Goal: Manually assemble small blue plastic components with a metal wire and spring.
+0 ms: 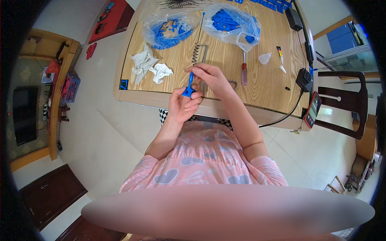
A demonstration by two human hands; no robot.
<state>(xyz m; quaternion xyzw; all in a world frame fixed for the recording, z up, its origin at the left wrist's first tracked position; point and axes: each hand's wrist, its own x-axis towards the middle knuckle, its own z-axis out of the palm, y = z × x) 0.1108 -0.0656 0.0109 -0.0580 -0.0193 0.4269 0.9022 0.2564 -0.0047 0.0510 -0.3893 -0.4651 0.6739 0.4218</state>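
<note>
Over the table's near edge, my left hand (185, 105) holds a small blue plastic stand (190, 82) with a square base and a narrow stem. My right hand (211, 78) pinches at the top of that stem, where a dark coiled wire (196, 54) meets it. The wire runs away from me past the coil into a straight length with a small blue tip (203, 13). My fingers hide the exact join. Beyond and under my right hand lies another bent grey wire (206, 52), with a hooked end showing to its right.
Two clear bags of blue plastic parts (173, 34) (231, 22) lie at the back. Crumpled tissues (162, 72) are at left. A red-handled screwdriver (244, 75), glue tube (280, 54) and translucent cup (264, 58) lie right. A black adapter (304, 79) and phone (313, 110) sit at the right edge.
</note>
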